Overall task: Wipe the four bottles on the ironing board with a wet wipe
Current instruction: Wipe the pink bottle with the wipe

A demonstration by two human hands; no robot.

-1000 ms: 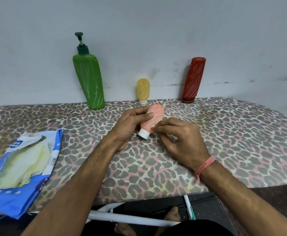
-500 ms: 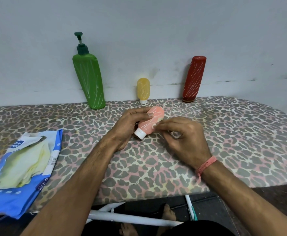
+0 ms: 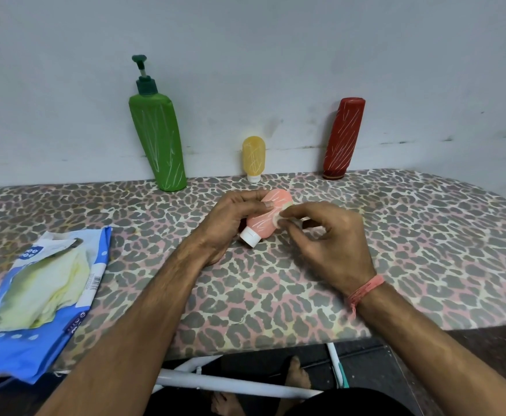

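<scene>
Since a second ago the pink bottle (image 3: pixel 268 217), held by the left hand (image 3: pixel 230 223), tilted flatter; the right hand (image 3: pixel 326 238) pinches a mostly hidden wipe (image 3: pixel 280 213) against it.

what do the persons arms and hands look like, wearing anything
Both forearms are bare, with no sleeves or gloves in view. The right hand has a frayed pink-red thread band tied round its wrist. The left hand wears nothing visible.

Open ironing board (image 3: pixel 395 250) on the right; green bottle (image 3: pixel 158 139), yellow bottle (image 3: pixel 254 154), red bottle (image 3: pixel 343 136) line the back wall; wipes packet (image 3: pixel 35 295) blocks the left
</scene>
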